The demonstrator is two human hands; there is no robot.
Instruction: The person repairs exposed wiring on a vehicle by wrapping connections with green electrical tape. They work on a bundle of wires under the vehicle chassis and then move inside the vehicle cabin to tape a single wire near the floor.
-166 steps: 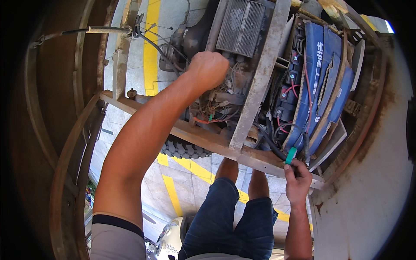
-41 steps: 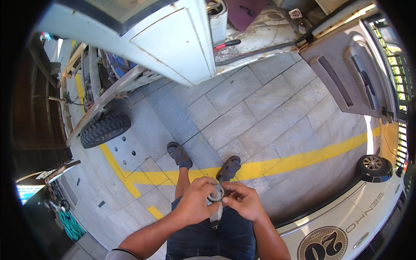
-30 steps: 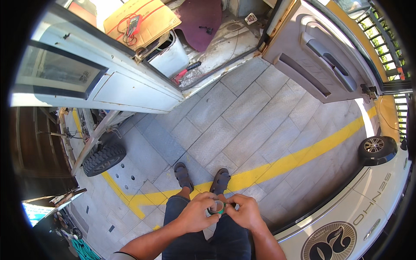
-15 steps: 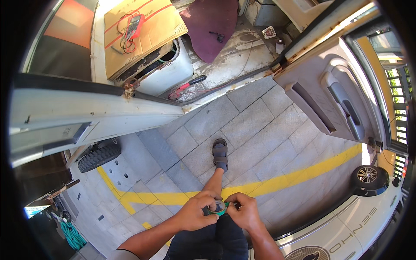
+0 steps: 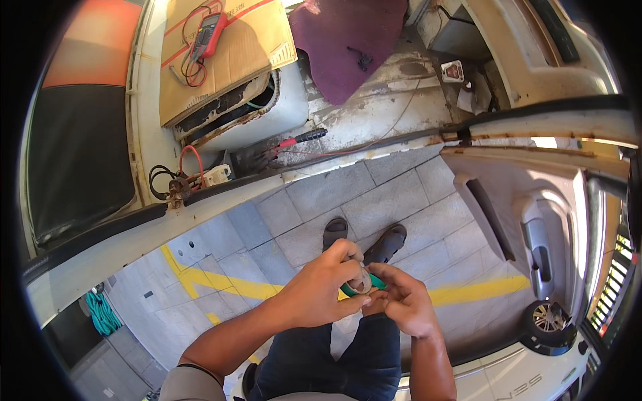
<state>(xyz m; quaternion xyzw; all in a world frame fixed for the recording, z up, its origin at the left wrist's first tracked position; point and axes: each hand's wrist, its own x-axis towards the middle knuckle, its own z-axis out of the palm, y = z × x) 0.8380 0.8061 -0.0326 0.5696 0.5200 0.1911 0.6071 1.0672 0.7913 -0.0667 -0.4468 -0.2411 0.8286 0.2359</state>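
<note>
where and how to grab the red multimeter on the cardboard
Best, I think, across the middle of the red multimeter, coming from its right side: it lies face up on the cardboard, its case is longer than wide, and the leads loop mostly on its left.

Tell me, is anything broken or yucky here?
Yes! The white box under the cardboard has a rusty, ragged edge, so it looks damaged. The vehicle floor beside it is stained and worn. The green tape roll between the left hand and right hand looks fine.
</note>
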